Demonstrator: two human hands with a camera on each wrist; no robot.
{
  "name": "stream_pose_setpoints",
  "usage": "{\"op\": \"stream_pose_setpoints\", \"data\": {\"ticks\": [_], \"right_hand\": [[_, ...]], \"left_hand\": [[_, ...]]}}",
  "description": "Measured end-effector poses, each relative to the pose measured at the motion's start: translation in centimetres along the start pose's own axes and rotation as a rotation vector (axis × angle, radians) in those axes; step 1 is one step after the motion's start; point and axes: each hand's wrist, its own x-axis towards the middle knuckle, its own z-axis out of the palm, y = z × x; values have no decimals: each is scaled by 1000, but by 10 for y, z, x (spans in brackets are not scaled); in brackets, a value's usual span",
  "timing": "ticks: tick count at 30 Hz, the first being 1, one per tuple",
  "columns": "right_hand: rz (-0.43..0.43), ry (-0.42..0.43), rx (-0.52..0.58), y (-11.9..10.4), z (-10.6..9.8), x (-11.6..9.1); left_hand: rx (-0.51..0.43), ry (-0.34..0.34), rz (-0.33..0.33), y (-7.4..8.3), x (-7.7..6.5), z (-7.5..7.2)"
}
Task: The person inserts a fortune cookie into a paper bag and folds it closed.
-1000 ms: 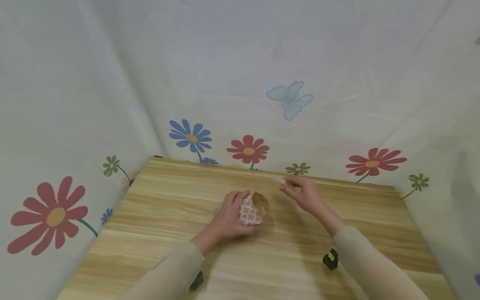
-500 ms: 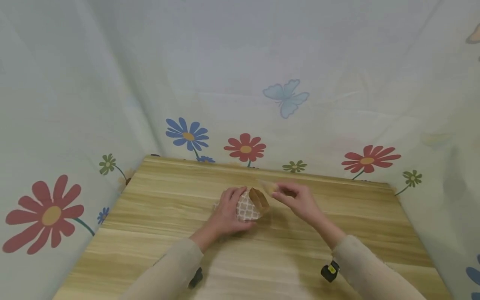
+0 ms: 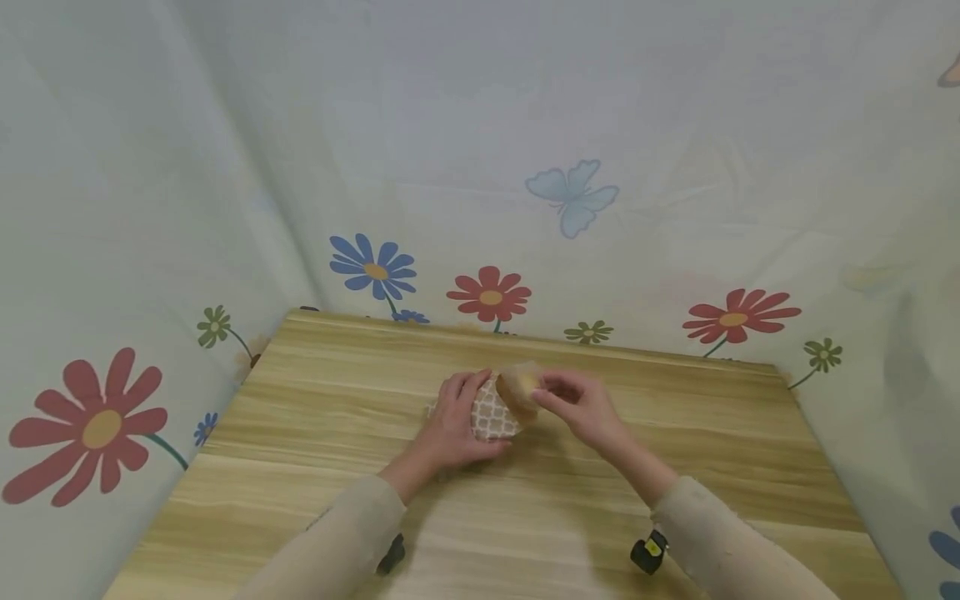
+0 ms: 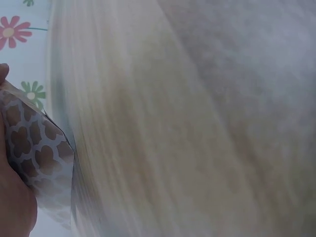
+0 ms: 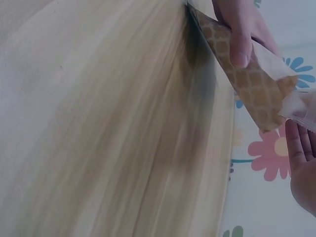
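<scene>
My left hand (image 3: 450, 429) grips a small paper bag (image 3: 493, 414) with a tan-and-white lattice pattern, its thumb on the near side. The bag lies tilted above the table with its brown mouth toward the right. At that mouth my right hand (image 3: 587, 410) pinches a small clear packet (image 3: 527, 377) with something yellowish in it. In the right wrist view the packet (image 5: 299, 106) overlaps the bag's open edge; how far it is inside cannot be told. The left wrist view catches only part of the bag (image 4: 42, 153) and the left hand (image 4: 16, 202).
Underneath is a wood-grain table (image 3: 300, 400). A pale cloth wall with printed flowers and a butterfly (image 3: 573, 197) stands behind it and along the sides. A small black device (image 3: 648, 552) shows beside the right sleeve, another dark one (image 3: 392, 556) by the left sleeve.
My right hand has moved left and slightly down, bringing the clear packet from apart from the bag to its mouth. My left hand keeps holding the bag in nearly the same place.
</scene>
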Motion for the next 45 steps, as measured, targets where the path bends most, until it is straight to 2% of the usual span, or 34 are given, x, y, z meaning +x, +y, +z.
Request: {"op": "stream_pose_setpoints", "data": {"ticks": [9,15,19,24,31,38,45], "right_hand": [[27,6,-4,2,11,-3],[55,2,0,7,10,-5],[81,-15,-7,8,7,-6],[108,-52,-49,7,3,-6],[120,-112,-130,7,-1,-2],[106,-189,-127,8,-4,1],[94,-219,-151,3,-3,5]], "left_hand": [[-12,54,33,-1,-2,2],[20,95,65,-3,-3,5],[44,91,69,-2,-2,5],[68,76,77,-3,-1,6],[93,103,126,-3,-2,7],[102,104,145,-3,-3,6],[90,104,158,-2,-3,6]]}}
